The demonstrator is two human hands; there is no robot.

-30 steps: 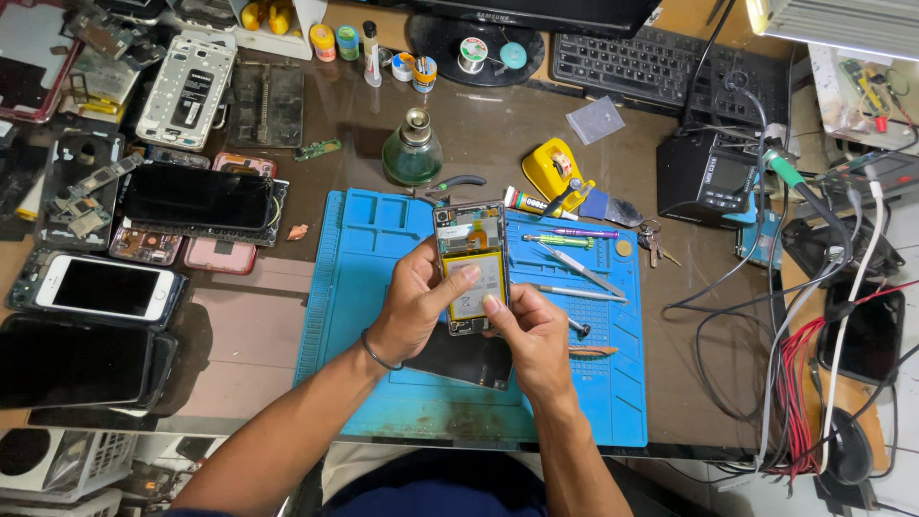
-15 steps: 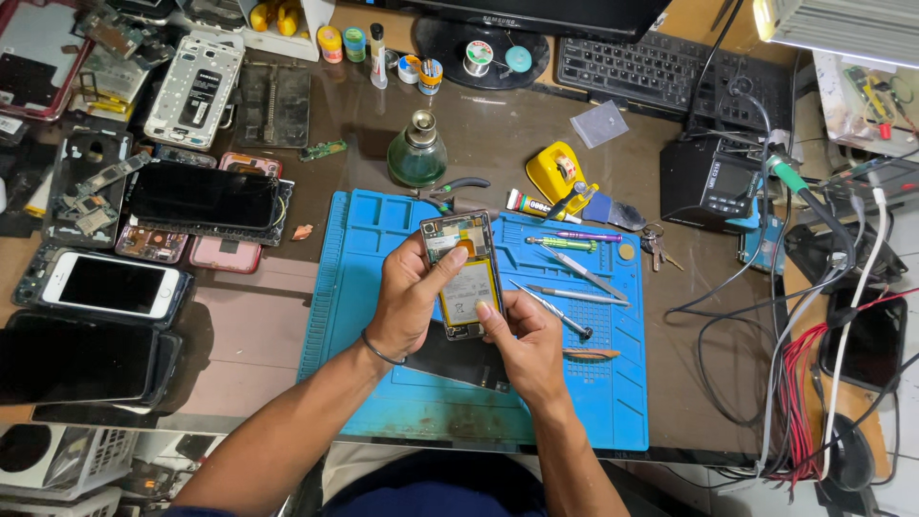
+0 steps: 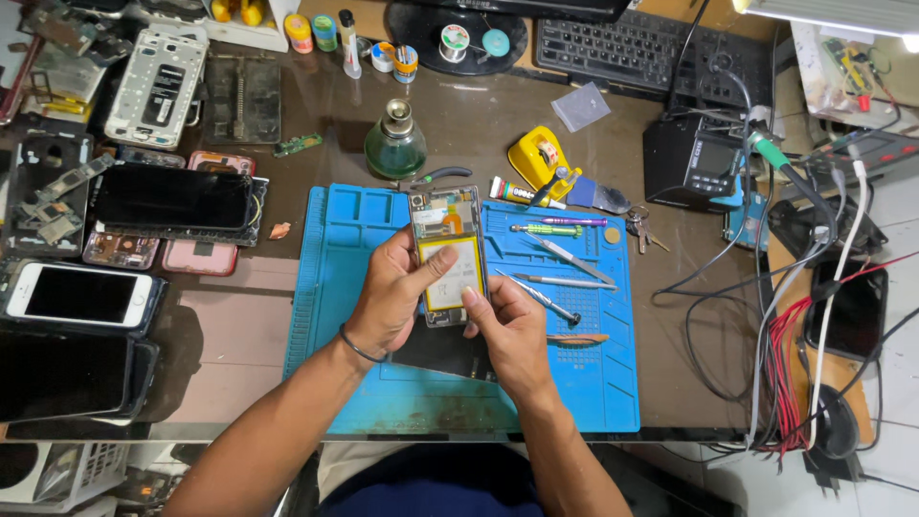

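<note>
At the far left of the worktop [image 3: 239,316] lie several phones, one with a white face [image 3: 81,295] and a dark one [image 3: 172,196] above it on other handsets. Right of these a blue mat [image 3: 330,287] covers the middle of the worktop, with a green glass bottle [image 3: 395,146] just beyond its top edge. Above the mat, the left hand [image 3: 388,297] grips the opened phone [image 3: 446,251] along its left edge, fingers closed around the frame and the thumb laid across the yellow battery. The right hand [image 3: 507,321] meets the phone's lower right corner, its fingers bent against the edge; whether they pinch anything small I cannot tell. The phone is held up, tilted toward the camera, over a dark panel [image 3: 440,354] on the mat. It looks light and stiff but fragile inside, so the frame edges seem the safest hold, not the battery or thin cables. Further right lie tweezers [image 3: 574,260], a screwdriver [image 3: 546,230], a yellow tape dispenser [image 3: 536,155], then a black station [image 3: 694,172] and tangled wires [image 3: 795,354].
</note>
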